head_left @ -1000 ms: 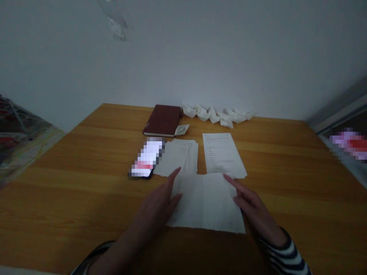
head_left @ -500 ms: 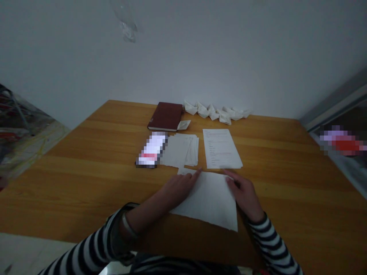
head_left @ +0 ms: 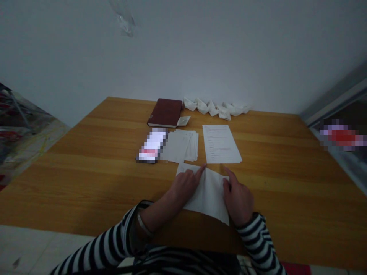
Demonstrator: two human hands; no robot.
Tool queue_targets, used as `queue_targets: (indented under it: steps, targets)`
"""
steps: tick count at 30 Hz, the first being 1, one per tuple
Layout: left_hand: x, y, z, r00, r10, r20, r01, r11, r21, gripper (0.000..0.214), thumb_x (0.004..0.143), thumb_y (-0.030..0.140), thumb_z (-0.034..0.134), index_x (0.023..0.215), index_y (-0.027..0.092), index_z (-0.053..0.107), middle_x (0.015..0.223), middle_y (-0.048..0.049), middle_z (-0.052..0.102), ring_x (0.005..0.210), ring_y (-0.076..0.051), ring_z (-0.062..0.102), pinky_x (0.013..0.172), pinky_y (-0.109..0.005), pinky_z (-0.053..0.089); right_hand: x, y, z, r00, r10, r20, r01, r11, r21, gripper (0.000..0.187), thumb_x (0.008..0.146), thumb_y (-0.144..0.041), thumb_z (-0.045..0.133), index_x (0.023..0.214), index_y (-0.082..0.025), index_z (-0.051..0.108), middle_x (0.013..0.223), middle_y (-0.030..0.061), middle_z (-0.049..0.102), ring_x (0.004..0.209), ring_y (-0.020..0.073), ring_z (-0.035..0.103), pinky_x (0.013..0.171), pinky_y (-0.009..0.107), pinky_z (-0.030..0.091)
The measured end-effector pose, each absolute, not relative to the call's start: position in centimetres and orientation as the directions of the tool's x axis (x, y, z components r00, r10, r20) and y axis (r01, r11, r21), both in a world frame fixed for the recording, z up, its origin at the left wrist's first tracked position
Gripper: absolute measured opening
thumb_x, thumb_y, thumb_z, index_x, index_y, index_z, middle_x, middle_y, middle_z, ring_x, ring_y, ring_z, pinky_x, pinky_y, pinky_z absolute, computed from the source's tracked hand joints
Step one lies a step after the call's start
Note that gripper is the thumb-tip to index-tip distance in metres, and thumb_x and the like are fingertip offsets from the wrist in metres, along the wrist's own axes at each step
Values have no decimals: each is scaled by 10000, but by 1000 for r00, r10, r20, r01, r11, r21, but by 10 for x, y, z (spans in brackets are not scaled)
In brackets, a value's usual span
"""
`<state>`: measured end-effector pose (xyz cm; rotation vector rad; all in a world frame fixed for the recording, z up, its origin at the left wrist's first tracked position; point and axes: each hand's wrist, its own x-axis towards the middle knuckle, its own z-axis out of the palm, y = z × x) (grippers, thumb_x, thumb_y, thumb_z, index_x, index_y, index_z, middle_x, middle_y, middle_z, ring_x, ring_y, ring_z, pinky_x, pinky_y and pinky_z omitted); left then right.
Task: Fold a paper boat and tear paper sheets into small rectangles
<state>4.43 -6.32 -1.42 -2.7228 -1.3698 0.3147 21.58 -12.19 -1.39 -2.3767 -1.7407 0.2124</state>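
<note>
our bare left hand (head_left: 185, 187) lies palm down, angled forward and inward from a black-and-white striped sleeve (head_left: 107, 240), index finger (head_left: 201, 171) straight, other fingers (head_left: 183, 176) curled; our bare right hand (head_left: 240, 202) angles inward, index fingertip apart from the thumb (head_left: 226, 186).

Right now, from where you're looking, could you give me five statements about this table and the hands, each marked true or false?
1. The left hand and the right hand both touch one white sheet. True.
2. The maroon book lies closed, left of the folded paper shapes. True.
3. The folded paper shapes stand at the table's near edge. False: they are at the far side, by the wall.
4. The phone lies beside the loose papers. True.
5. The phone rests on the maroon book. False: it lies nearer the person than the book.
</note>
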Motion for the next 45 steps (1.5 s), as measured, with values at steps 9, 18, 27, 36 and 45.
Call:
queue_targets:
  steps: [9,18,27,36,45]
  targets:
    - [52,-65,-15,581,800,-151,794,-597,-113,596,930,29,386,1510,104,268,735,-102,648,674,-208,656,538,-279,477,220,-127,-17,305,952,27,920,-287,-265,449,967,-281,392,1401,-213,484,845,115,757,694,269,713,586,327,475]
    - [49,-66,-18,600,792,-116,792,-608,-60,556,919,-9,314,1474,31,313,828,-148,657,678,-217,649,558,-306,492,232,-139,-27,304,951,62,544,-120,-830,487,905,-378,471,1318,-128,540,1152,155,707,953,229,706,815,336,548]
    - [11,-52,-22,870,490,51,480,-866,139,458,1009,205,292,1446,71,305,1574,-176,250,1473,-238,188,1175,-410,266,237,-148,-24,263,963,63,855,-202,-478,406,955,-282,370,1242,-232,653,1073,116,747,872,271,726,753,375,530]
    - [18,-69,-33,775,627,85,603,-772,201,578,1009,331,316,1490,38,182,1594,-210,147,1493,-250,33,1202,-452,188,224,-149,-24,197,977,87,960,-174,-218,446,931,-172,401,1325,-249,596,961,112,767,767,220,733,626,281,510]
    - [18,-69,-33,769,631,101,604,-770,205,581,1003,333,324,1493,49,195,1599,-187,153,1492,-250,51,1203,-450,186,223,-149,-22,207,977,57,972,-199,-122,472,940,-157,389,1381,-234,538,942,119,766,711,220,725,592,284,509]
